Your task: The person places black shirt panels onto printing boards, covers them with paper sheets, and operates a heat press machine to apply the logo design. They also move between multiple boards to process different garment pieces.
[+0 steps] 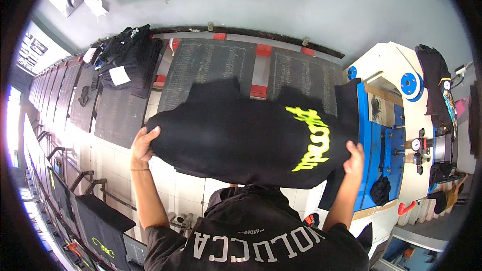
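Head: fingers [151, 135] at garment [226, 133] edges

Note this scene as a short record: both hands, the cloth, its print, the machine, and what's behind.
Left hand: grips left end of black cloth
Right hand: grips its right end
Cloth: spread between both hands
Neon-yellow print: toward the right
Cream-and-blue machine: at right, with round gauge
Behind: dark flat boards; black fabric pile, white paper on it

Matt black cloth garment [226, 135], smooth yellow print [317, 126], rough grey panels [208, 62], smooth paper sheet [119, 75], smooth floor tiles [189, 189]
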The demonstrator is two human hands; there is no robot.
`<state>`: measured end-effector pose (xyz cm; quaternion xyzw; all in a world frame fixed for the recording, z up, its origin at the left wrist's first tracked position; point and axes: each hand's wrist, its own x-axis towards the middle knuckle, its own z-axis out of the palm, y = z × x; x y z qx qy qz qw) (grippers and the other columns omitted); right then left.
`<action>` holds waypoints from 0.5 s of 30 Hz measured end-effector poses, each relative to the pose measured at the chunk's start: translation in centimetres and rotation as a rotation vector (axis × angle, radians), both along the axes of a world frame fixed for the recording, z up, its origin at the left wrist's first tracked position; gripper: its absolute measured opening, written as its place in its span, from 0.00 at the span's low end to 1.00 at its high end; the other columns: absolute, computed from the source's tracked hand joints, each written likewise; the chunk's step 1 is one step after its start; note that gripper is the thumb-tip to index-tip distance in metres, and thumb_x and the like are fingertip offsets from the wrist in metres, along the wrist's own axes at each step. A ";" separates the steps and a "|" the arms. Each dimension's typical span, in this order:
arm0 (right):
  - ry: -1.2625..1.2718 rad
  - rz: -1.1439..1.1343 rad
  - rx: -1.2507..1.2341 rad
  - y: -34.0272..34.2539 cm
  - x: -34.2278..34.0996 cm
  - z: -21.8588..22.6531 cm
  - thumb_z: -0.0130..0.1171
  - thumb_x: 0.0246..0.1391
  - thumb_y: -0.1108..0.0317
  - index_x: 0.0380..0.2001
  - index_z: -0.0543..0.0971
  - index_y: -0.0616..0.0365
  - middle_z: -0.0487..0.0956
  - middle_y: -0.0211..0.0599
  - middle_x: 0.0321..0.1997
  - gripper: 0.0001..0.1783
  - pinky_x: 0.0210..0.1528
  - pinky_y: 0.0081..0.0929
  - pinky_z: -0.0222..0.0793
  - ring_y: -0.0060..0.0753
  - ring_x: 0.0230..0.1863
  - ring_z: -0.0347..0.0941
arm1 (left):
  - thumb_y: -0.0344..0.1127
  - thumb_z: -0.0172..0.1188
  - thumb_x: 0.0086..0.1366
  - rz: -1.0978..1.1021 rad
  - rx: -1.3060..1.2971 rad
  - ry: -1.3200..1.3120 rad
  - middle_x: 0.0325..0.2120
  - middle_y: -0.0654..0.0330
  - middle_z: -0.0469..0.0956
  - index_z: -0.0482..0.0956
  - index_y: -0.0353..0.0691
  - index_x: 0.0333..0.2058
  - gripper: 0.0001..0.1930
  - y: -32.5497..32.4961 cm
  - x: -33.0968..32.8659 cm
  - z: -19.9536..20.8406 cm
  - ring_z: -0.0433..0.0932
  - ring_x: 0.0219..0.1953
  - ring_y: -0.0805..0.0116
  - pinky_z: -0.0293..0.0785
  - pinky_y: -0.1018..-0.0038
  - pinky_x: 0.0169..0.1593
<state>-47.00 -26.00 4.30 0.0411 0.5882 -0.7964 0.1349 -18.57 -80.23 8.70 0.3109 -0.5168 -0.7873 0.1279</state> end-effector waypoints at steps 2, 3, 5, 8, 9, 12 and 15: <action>0.124 0.026 -0.079 0.4 0.3 3.2 0.67 0.49 0.68 0.52 0.74 0.64 0.80 0.44 0.49 0.26 0.54 0.38 0.72 0.42 0.48 0.77 | 0.33 0.61 0.64 -0.007 -0.030 0.092 0.40 0.55 0.82 0.78 0.31 0.45 0.13 -1.3 1.9 1.9 0.82 0.40 0.66 0.77 0.72 0.46; 0.126 0.070 -0.101 1.5 0.3 4.1 0.68 0.50 0.66 0.49 0.76 0.64 0.81 0.43 0.46 0.24 0.53 0.37 0.72 0.40 0.46 0.78 | 0.33 0.61 0.65 -0.012 -0.042 0.140 0.40 0.55 0.82 0.79 0.32 0.44 0.13 -1.7 2.9 2.6 0.82 0.39 0.66 0.77 0.72 0.46; 0.256 0.039 -0.111 1.0 1.7 7.4 0.69 0.50 0.63 0.46 0.77 0.65 0.82 0.41 0.43 0.23 0.50 0.35 0.73 0.38 0.44 0.78 | 0.34 0.62 0.63 0.170 -0.135 0.177 0.39 0.55 0.82 0.79 0.32 0.43 0.13 -1.0 4.0 4.9 0.81 0.40 0.66 0.77 0.72 0.46; 0.365 -0.016 -0.044 2.2 3.7 10.6 0.70 0.50 0.57 0.47 0.75 0.66 0.80 0.43 0.45 0.28 0.50 0.35 0.73 0.38 0.45 0.78 | 0.36 0.65 0.61 0.225 -0.265 0.280 0.39 0.56 0.82 0.78 0.32 0.43 0.15 1.4 5.8 9.2 0.82 0.40 0.65 0.77 0.72 0.47; 0.450 -0.027 -0.073 1.2 4.7 12.7 0.70 0.50 0.56 0.48 0.74 0.67 0.80 0.43 0.46 0.30 0.50 0.35 0.73 0.37 0.45 0.78 | 0.36 0.66 0.60 0.214 -0.314 0.360 0.39 0.56 0.82 0.78 0.32 0.43 0.16 2.0 5.9 11.0 0.82 0.40 0.65 0.77 0.72 0.47; 0.426 -0.045 -0.036 1.7 5.2 13.1 0.70 0.50 0.53 0.49 0.73 0.67 0.79 0.42 0.46 0.32 0.51 0.34 0.73 0.36 0.46 0.77 | 0.37 0.67 0.59 0.193 -0.303 0.312 0.38 0.55 0.82 0.78 0.32 0.43 0.17 0.1 8.3 11.4 0.82 0.39 0.65 0.77 0.71 0.46; 0.419 -0.003 -0.053 0.2 4.2 13.1 0.65 0.56 0.58 0.49 0.74 0.67 0.80 0.40 0.46 0.26 0.52 0.31 0.71 0.34 0.46 0.77 | 0.37 0.64 0.63 0.258 -0.409 0.225 0.38 0.57 0.82 0.78 0.32 0.43 0.15 0.2 5.8 12.6 0.80 0.39 0.69 0.75 0.74 0.47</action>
